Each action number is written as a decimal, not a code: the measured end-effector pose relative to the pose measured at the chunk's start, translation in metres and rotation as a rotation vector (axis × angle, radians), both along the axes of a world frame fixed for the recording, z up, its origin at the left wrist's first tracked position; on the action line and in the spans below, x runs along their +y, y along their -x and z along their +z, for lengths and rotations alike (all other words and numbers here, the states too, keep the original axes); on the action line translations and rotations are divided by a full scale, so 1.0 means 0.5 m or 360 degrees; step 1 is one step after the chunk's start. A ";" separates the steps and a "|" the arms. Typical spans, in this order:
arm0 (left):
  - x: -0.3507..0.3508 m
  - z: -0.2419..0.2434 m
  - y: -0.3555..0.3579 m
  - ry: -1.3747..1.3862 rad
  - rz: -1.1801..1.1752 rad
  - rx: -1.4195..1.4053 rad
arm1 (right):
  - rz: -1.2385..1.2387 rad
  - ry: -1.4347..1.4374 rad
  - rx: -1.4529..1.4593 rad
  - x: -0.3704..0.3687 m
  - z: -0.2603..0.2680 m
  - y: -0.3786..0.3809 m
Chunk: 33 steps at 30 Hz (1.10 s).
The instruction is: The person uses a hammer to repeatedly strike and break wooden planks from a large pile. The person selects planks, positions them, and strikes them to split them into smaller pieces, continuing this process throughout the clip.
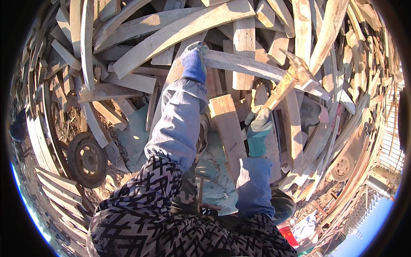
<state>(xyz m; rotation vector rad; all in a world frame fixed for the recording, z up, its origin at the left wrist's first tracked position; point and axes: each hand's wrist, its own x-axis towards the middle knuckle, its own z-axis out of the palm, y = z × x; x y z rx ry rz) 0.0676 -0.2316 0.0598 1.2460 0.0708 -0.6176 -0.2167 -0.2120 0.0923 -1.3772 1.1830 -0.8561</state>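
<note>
My left hand (194, 56), in a work glove with a blue knit cuff, grips the near end of a weathered wooden batten (244, 64). The batten runs to the right across the pile. In my right hand (260, 120), gloved with a green cuff, is the handle of a worn claw hammer (279, 93). The rusty hammer head (298, 69) overlaps the batten near its right end; whether they touch cannot be told. Below the batten, between my arms, a thick wooden board (226, 128) lies at a slant.
Loose lumber offcuts (183, 29) are heaped all around, many with ends sticking up. A wheel (87, 160) is at left and another wheel (342, 167) at right. Greenish sheeting (215, 173) lies under the wood before me. A red item (288, 236) sits at lower right.
</note>
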 end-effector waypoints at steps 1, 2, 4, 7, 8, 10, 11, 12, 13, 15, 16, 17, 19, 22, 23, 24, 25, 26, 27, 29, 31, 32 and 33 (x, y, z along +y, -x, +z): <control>0.002 0.005 0.001 -0.0045 -0.0032 -0.0016 | 0.0019 -0.0223 0.0381 -0.005 -0.017 -0.019; 0.004 0.011 0.001 -0.0119 -0.0043 -0.0004 | 0.0181 -0.0440 -0.0076 -0.021 -0.020 -0.027; 0.000 0.025 0.002 0.0072 -0.0019 0.0103 | 0.0043 -0.0520 0.0090 -0.045 -0.010 -0.041; 0.006 0.035 0.009 0.0177 0.0010 0.0276 | 0.0007 -0.0320 -0.0104 -0.041 0.055 -0.017; 0.006 0.037 0.007 0.0242 0.0022 0.0256 | -0.0025 -0.0514 -0.0529 -0.032 0.074 -0.006; 0.008 0.037 0.008 0.0224 -0.0021 0.0255 | -0.0061 -0.0071 -0.0344 -0.004 0.089 0.009; 0.010 0.035 0.010 0.0203 -0.0059 0.0233 | -0.0102 -0.0044 -0.0483 0.009 0.082 0.010; 0.009 0.033 0.009 0.0182 -0.0093 0.0211 | -0.0090 -0.0090 -0.0559 0.015 0.069 0.006; 0.009 0.030 0.010 0.0148 -0.0090 0.0207 | -0.0046 -0.0069 -0.0498 0.018 0.041 -0.013; 0.005 0.024 0.012 0.0096 -0.0090 0.0177 | -0.0068 0.0036 0.0376 0.006 -0.011 -0.050; -0.002 0.021 0.011 0.0112 -0.0030 0.0186 | 0.0099 -0.0041 0.0680 -0.009 -0.025 -0.059; -0.006 0.017 0.013 0.0086 -0.0034 0.0206 | 0.0181 -0.0299 0.1123 -0.027 -0.034 -0.078; -0.019 0.011 0.006 0.0038 0.0008 0.0177 | 0.0166 -0.0443 0.0344 -0.044 -0.017 -0.080; -0.024 -0.003 0.009 0.0225 0.0176 0.0201 | 0.0123 -0.0195 -0.0207 -0.016 0.051 -0.039; -0.024 -0.007 0.008 0.0232 0.0201 0.0208 | 0.0139 -0.0085 -0.0229 0.000 0.065 -0.026; -0.022 -0.010 0.009 0.0243 0.0195 0.0195 | 0.0052 -0.0056 -0.0332 0.014 0.070 -0.017; -0.021 -0.012 0.009 0.0235 0.0178 0.0196 | -0.0003 -0.0018 -0.0512 0.026 0.065 -0.010; -0.019 -0.013 0.009 0.0223 0.0171 0.0196 | -0.0124 -0.0120 -0.0726 0.034 0.050 -0.013; -0.017 -0.013 0.009 0.0257 0.0151 0.0186 | -0.0110 0.0215 -0.0306 0.031 0.026 -0.021; -0.012 -0.012 0.012 0.0299 0.0144 0.0173 | -0.0110 0.0205 0.0431 0.018 -0.033 -0.049; -0.011 -0.013 0.016 0.0191 0.0136 0.0152 | 0.0201 -0.0522 0.0910 -0.022 -0.065 -0.070; -0.011 -0.014 0.018 0.0216 0.0155 0.0164 | 0.0175 -0.0274 0.0565 -0.028 -0.067 -0.073; -0.015 -0.015 0.017 0.0333 0.0177 0.0125 | 0.0135 -0.0072 0.0278 -0.046 -0.059 -0.076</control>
